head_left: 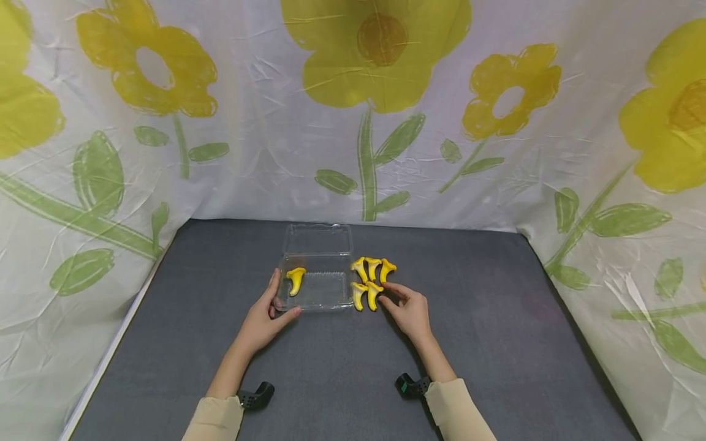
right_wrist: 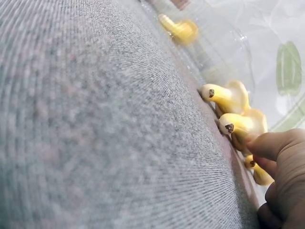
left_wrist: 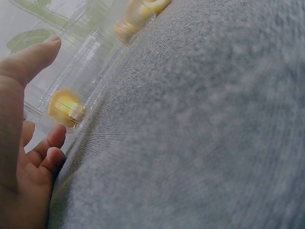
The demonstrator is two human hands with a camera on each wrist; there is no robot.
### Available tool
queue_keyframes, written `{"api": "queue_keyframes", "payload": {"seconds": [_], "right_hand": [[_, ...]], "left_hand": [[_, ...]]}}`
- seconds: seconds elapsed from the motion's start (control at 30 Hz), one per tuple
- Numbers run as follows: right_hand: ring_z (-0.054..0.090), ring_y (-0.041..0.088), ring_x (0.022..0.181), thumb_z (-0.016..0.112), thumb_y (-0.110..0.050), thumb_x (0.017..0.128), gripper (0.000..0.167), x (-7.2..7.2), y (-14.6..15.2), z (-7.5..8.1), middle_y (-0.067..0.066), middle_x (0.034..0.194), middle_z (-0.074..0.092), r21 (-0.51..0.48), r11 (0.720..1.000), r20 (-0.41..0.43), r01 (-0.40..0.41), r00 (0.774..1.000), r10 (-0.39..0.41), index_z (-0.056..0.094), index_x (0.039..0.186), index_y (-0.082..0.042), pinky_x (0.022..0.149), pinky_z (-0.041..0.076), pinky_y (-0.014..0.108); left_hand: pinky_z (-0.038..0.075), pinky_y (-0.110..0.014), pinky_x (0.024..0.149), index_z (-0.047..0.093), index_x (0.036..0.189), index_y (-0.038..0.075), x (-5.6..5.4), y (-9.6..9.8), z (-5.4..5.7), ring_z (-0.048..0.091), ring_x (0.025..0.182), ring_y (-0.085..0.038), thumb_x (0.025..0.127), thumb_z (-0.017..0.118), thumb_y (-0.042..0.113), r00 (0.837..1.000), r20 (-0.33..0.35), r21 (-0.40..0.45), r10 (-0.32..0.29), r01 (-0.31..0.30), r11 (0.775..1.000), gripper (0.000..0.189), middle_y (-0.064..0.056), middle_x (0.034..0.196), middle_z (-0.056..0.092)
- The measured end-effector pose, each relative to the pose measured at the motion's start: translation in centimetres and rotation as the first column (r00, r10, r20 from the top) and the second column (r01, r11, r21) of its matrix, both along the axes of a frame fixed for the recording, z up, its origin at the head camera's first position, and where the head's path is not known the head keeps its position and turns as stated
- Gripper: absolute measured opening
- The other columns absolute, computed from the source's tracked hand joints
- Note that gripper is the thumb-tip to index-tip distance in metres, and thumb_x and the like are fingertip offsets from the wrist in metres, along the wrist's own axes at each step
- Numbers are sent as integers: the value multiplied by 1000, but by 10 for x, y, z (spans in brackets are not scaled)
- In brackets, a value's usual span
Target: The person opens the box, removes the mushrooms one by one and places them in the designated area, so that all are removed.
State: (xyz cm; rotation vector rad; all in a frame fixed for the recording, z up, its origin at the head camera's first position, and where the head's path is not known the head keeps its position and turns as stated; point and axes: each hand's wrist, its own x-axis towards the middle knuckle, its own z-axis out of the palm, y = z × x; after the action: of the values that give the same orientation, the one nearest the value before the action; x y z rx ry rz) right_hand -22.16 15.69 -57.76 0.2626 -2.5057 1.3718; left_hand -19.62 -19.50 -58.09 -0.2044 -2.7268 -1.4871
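Note:
A clear plastic clamshell box (head_left: 325,300) lies with its lid raised at the back. One yellow chanterelle mushroom (head_left: 296,280) sits inside at the left. My left hand (head_left: 263,318) spans the box's front left corner, thumb along the front edge and fingers at the left side. Several more chanterelles stand in two rows beside the box's right side. At the front row's right end, my right hand (head_left: 409,311) has its thumb and index finger around the cap edge of a chanterelle (head_left: 373,296); in the right wrist view the thumb overlaps that chanterelle (right_wrist: 240,125).
A dark grey cloth covers the table (head_left: 485,343). Behind and at both sides hangs a white curtain (head_left: 242,153) printed with yellow flowers. The back row's right chanterelle (head_left: 387,269) stands close to my right fingertips. Black wrist cameras sit on both wrists.

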Motion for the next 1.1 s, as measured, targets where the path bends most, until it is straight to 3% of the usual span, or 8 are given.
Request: {"api": "queue_keyframes", "payload": {"seconds": [0.17, 0.37, 0.47, 0.6, 0.87, 0.9, 0.93, 1.1], "right_hand": [[19, -7, 38, 88, -15, 89, 35, 1, 0, -1, 16, 118, 78, -24, 1000, 9, 4, 1000, -4, 81, 123, -8, 42, 24, 20], [18, -5, 38, 86, -15, 91, 35, 4, 1, 1, 13, 122, 77, -73, 997, 64, 13, 998, -8, 80, 125, -10, 43, 25, 20], [18, -3, 38, 86, -15, 92, 35, 5, 0, 4, 13, 124, 77, -123, 992, 78, 9, 997, 1, 79, 126, -8, 43, 26, 21], [19, -4, 37, 84, -14, 93, 34, 2, -3, 9, 14, 123, 77, -121, 993, 50, 8, 999, -2, 79, 126, -5, 43, 26, 21], [21, -2, 38, 84, -8, 92, 31, -9, -26, 27, 15, 119, 78, -131, 991, -8, -15, 1000, 14, 80, 122, -2, 43, 25, 20], [34, -2, 39, 84, -7, 91, 31, -11, -30, 30, 15, 119, 78, -139, 990, -15, -23, 1000, 21, 80, 121, -1, 43, 26, 19], [37, -1, 40, 85, -6, 91, 31, -13, -34, 33, 15, 119, 78, -151, 988, -20, -35, 999, 32, 80, 121, -1, 43, 26, 19], [42, -2, 43, 84, -4, 91, 30, -20, -57, 46, 16, 118, 78, -170, 981, -25, -89, 996, 86, 80, 120, -1, 43, 28, 20]], "left_hand": [[37, -28, 69, 10, 173, 19, 0, 0, -1, 39, 75, -14, 93, 84, 38, 1000, -1, -3, -1, 1, 1000, 111, -7, 104, 55], [38, -28, 69, 10, 173, 18, 1, 0, 0, 40, 75, -14, 93, 84, 37, 1000, -2, 0, -2, 2, 1000, 110, -12, 128, 58], [38, -28, 70, 11, 173, 18, 1, 0, 1, 40, 76, -14, 93, 84, 37, 1000, 0, -1, 0, 0, 1000, 110, -12, 125, 59], [37, -28, 70, 10, 173, 18, 1, 0, 1, 40, 77, -15, 93, 84, 39, 1000, 6, -6, 3, -3, 1000, 110, -8, 108, 56], [37, -28, 71, 10, 173, 18, 0, 0, 0, 40, 77, -15, 94, 83, 39, 1000, 3, -2, -2, 2, 1000, 110, -6, 105, 55], [37, -28, 71, 9, 173, 19, 0, 0, 0, 40, 77, -15, 94, 83, 39, 1000, 2, 0, -3, 3, 1000, 110, -6, 106, 56], [37, -28, 71, 9, 173, 19, 0, 0, -1, 40, 77, -15, 94, 83, 39, 1000, 1, 3, -4, 4, 1000, 110, -7, 110, 57], [37, -28, 71, 10, 173, 18, 1, -1, -1, 39, 77, -15, 94, 83, 39, 1000, -3, 14, -5, 5, 1000, 110, -12, 129, 58]]}}
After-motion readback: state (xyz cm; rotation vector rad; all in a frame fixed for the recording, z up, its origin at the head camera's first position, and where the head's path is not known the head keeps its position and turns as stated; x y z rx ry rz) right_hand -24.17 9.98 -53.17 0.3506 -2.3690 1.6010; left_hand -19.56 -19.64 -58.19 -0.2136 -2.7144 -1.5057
